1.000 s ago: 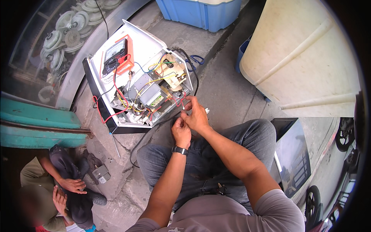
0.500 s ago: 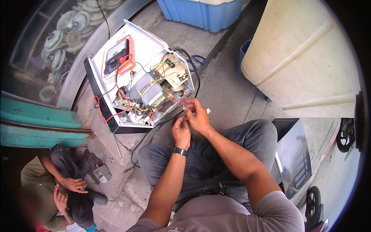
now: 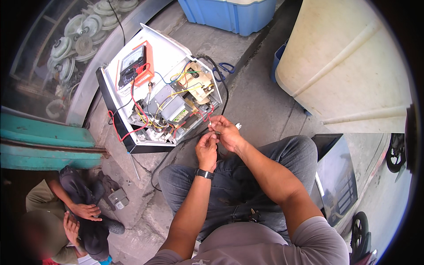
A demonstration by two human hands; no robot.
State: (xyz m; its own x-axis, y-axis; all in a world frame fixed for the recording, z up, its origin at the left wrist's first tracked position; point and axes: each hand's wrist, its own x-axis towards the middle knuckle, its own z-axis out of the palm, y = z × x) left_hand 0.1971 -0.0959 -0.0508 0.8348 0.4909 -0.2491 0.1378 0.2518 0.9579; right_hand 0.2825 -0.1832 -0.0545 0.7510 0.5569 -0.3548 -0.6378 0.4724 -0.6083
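Above my lap both hands meet in front of an opened microwave oven [image 3: 164, 143], whose inner parts and wires lie bare. My right hand [image 3: 228, 136] is closed in a pinch on a thin red wire [image 3: 207, 116] with a small white end, which leads out of the oven. Just below and touching it, my left hand [image 3: 206, 152] has its thumb and fingertips pressed together; what they hold is too small and covered to make out. Inside the oven sit a grey transformer-like metal block [image 3: 174, 110] and a cream plastic part [image 3: 198, 84].
An analog multimeter [image 3: 134, 62] in an orange case rests on the oven, its red lead [image 3: 115, 128] looping over the edge. Blue-handled scissors [image 3: 226, 68] lie behind. A blue bin [image 3: 229, 17], a large cream tub [image 3: 344, 66] and a seated person [image 3: 66, 216] surround the spot.
My right hand has tilted and dropped slightly, its fingers now flatter over the left fingertips. My left hand stays nearly in place, and the oven has not moved.
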